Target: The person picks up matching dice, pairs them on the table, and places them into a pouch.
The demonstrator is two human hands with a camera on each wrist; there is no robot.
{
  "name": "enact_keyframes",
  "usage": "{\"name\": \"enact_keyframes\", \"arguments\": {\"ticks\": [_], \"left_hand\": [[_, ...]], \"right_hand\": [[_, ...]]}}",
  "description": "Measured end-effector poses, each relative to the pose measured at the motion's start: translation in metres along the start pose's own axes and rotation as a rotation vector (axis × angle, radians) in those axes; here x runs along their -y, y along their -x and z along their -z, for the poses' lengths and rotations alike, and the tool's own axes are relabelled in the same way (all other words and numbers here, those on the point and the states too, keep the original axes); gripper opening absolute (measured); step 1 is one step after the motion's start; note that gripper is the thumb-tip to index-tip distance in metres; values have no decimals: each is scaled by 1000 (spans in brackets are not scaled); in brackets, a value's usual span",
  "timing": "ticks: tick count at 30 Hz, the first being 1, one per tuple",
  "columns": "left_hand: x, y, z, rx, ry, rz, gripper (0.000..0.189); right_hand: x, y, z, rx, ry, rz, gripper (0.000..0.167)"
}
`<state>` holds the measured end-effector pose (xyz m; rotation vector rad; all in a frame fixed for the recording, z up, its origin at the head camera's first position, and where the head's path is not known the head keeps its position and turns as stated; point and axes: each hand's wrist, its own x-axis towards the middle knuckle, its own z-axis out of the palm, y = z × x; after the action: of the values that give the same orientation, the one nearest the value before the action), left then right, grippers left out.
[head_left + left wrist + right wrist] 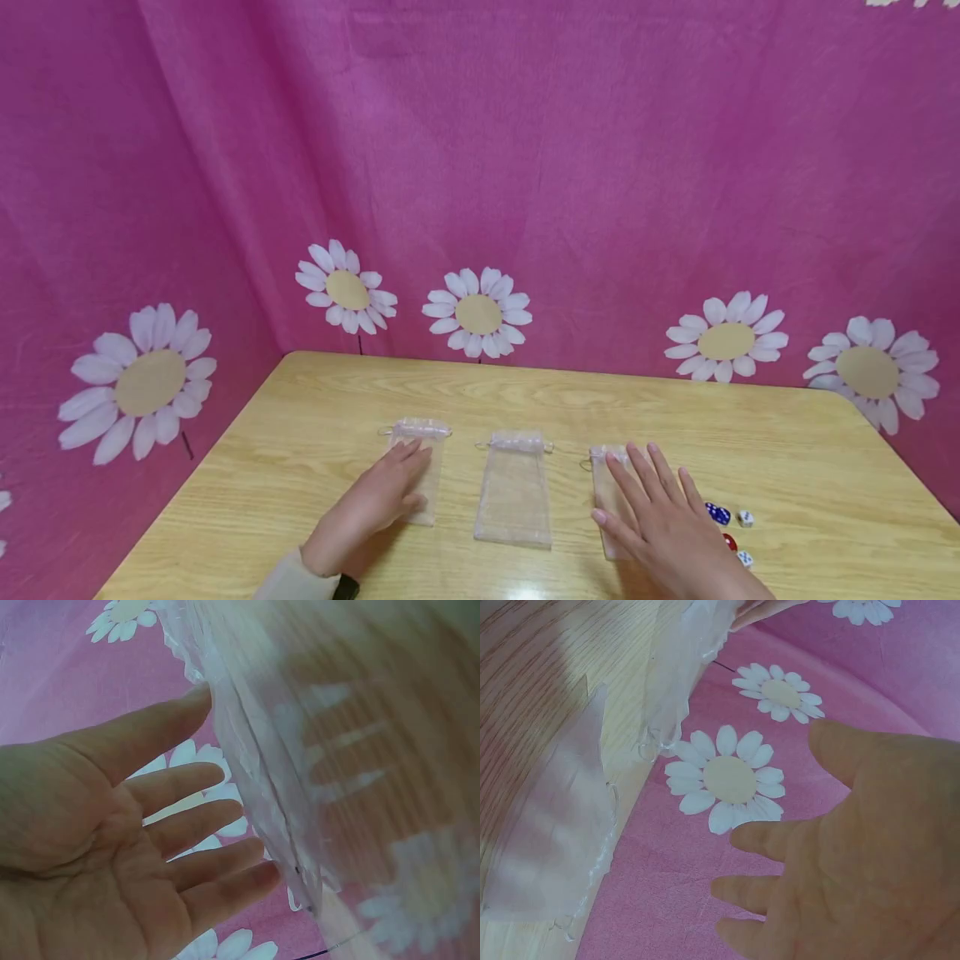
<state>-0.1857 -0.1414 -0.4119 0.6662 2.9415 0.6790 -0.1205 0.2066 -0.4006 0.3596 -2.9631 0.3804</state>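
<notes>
Three sheer white drawstring pouches lie in a row on the wooden table. Over the left pouch (pixel 431 479) is my left hand (pixel 375 497), its fingers extended and covering part of the mesh. In the left wrist view those fingertips reach the edge of the sheer fabric (pixel 251 757). The middle pouch (pixel 513 496) lies flat between the hands. My right hand (pixel 667 529) is spread palm down over the right pouch (pixel 603 487) and hides much of it. The right wrist view shows that palm (pixel 877 847) holding nothing, with a pouch (pixel 551 832) off to the side.
Beside the right hand are blue dice (pixel 718 515), white dice (pixel 745 518) and a red piece (pixel 730 542), partly hidden by the hand. A pink curtain with daisies (pixel 478 314) hangs along the back and left of the table (pixel 337 392).
</notes>
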Motion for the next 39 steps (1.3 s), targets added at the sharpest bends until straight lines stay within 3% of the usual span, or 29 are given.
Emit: {"name": "enact_keyframes", "arguments": {"ticks": [10,21,28,39], "left_hand": [[1,1,1,40,55,54,56],[2,-4,-3,102,39,104,57],[3,-3,-1,118,25,124,57],[3,-3,-3,118,26,115,58]], "right_hand": [[-1,1,0,-7,25,15,66],[0,4,5,71,-13,16,68],[2,-1,6,-12,-79,80,68],[3,-3,10,-103,-185,55,61]]}}
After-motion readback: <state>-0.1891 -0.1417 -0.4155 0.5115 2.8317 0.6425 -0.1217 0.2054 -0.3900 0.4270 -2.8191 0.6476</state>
